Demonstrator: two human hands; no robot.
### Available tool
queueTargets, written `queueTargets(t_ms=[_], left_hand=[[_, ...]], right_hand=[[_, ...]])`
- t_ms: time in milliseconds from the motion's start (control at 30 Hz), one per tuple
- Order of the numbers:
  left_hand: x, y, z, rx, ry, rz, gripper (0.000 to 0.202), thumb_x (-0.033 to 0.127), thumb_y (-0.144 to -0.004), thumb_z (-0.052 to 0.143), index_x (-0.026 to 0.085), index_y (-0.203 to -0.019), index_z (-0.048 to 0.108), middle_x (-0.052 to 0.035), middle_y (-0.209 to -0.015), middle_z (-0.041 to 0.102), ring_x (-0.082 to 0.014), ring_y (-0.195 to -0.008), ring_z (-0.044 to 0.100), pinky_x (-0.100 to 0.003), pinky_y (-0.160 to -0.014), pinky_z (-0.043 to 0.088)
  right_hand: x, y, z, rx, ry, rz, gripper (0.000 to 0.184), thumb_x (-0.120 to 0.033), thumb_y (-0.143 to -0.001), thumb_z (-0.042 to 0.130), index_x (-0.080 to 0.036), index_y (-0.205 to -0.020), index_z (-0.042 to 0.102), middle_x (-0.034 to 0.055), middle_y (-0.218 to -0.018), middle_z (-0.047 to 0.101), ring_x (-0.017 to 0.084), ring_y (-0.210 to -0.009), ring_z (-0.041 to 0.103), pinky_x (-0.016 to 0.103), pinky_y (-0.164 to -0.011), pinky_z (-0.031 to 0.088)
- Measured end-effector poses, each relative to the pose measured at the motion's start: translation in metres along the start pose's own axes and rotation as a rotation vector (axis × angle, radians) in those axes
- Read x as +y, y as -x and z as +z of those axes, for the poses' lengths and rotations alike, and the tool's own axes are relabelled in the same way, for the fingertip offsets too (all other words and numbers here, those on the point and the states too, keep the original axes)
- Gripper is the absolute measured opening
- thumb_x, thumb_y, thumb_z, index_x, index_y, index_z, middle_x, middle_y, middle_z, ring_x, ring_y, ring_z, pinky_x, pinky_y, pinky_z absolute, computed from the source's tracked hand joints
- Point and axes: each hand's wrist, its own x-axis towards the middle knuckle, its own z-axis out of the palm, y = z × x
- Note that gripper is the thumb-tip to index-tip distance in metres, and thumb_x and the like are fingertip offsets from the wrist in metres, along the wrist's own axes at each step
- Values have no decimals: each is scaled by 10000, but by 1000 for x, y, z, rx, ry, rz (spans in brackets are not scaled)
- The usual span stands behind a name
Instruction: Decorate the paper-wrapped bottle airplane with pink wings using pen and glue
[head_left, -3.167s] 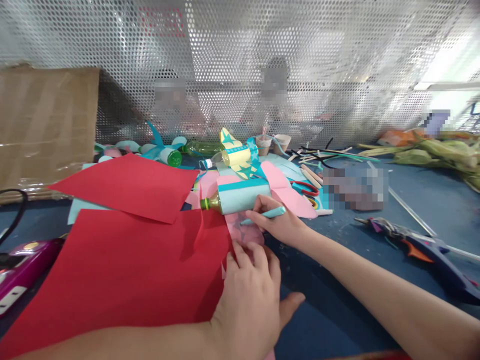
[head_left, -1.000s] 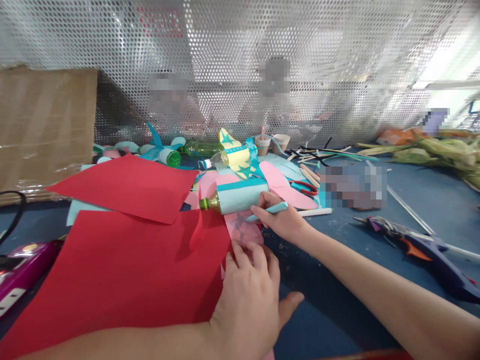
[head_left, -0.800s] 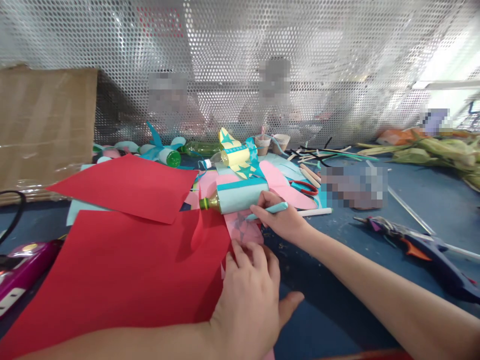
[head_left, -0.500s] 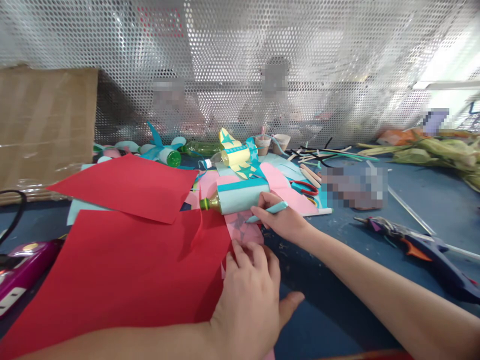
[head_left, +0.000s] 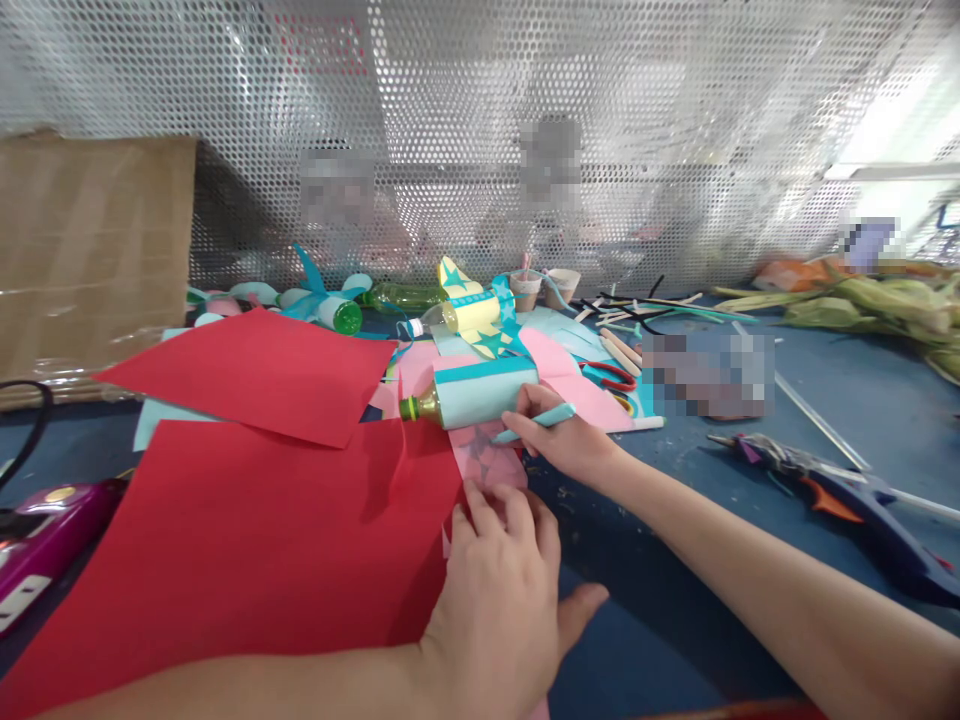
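Note:
My right hand (head_left: 574, 445) is closed round a light blue pen (head_left: 553, 414), its tip down at a pink piece of paper (head_left: 506, 472) with a star shape on it. Fingers apart, my left hand (head_left: 504, 575) lies flat over the lower part of that paper and presses on it. Just beyond the pen is a bottle wrapped in pale blue paper (head_left: 487, 397), lying on its side, with a darker blue strip and a green cap. A large red sheet (head_left: 285, 530) spreads to the left of my left hand.
Another red sheet (head_left: 262, 375) lies farther left. A glue gun (head_left: 840, 505) rests at right. Scissors (head_left: 609, 376), a yellow-wrapped bottle (head_left: 472, 313), small cups (head_left: 562, 287) and dried husks (head_left: 885, 305) sit toward the back, before a perforated metal panel (head_left: 450, 90). A magenta device (head_left: 64, 530) lies at left.
The pen tip has shifted very slightly at the star on the pink paper. My left hand stays in place.

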Motion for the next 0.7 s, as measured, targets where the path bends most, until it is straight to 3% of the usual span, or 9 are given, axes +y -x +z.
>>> queueTargets(t_ms=[700], left_hand=[[0, -1, 0, 5, 12, -1, 667, 633, -807, 531, 62, -1122, 670, -277, -1051, 666, -475, -989, 636, -506, -716, 569]], right_hand=[[-4, 2, -3, -25, -3, 34, 251, -295, -773, 508, -241, -582, 353, -76, -467, 385, 131, -510, 410, 264, -548, 355]])
